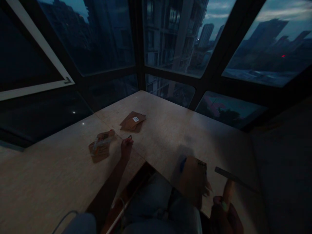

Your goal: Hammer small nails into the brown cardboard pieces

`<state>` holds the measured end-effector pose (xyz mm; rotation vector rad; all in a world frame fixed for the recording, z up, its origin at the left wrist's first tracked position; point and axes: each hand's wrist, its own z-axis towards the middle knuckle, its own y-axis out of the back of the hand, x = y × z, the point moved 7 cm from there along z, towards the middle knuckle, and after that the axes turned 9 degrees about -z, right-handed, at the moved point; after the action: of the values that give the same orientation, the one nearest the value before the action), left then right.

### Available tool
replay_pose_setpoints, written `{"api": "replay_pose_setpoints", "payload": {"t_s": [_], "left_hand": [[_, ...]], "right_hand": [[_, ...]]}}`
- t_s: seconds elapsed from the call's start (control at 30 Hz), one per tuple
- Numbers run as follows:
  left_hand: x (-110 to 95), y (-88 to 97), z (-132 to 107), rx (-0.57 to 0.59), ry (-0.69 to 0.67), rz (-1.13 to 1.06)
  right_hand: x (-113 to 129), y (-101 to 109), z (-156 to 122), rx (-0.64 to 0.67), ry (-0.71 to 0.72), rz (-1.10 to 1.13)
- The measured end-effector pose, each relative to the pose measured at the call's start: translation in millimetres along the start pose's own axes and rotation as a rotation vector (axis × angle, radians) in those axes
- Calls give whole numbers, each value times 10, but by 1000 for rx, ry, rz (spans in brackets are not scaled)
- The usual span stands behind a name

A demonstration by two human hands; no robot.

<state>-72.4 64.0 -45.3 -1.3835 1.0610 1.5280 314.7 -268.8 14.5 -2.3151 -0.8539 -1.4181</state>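
The room is dim. My left hand [126,147] reaches out over the pale wooden desk [60,175], its fingers pinched on a small dark thing I cannot make out. Just left of it lies a small brown packet [100,147] with a clear front. At the bottom right, my right hand [223,214] is closed round the wooden handle of a hammer [230,182], whose dark head points right above the desk. A blurred brown cardboard piece [192,177] with a blue spot stands just left of the hammer.
Flat brown envelopes [133,121] with a white label lie farther back near the desk's corner. Large dark windows [170,39] wrap around the corner desk. My lap, in light trousers [156,208], fills the gap at the bottom.
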Motion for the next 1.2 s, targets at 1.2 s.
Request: {"api": "replay_pose_setpoints", "payload": {"t_s": [1.2], "left_hand": [[-553,-2990,-1815,1024,-640,118]], "right_hand": [[-328,700,92,-73,88,-145]]}}
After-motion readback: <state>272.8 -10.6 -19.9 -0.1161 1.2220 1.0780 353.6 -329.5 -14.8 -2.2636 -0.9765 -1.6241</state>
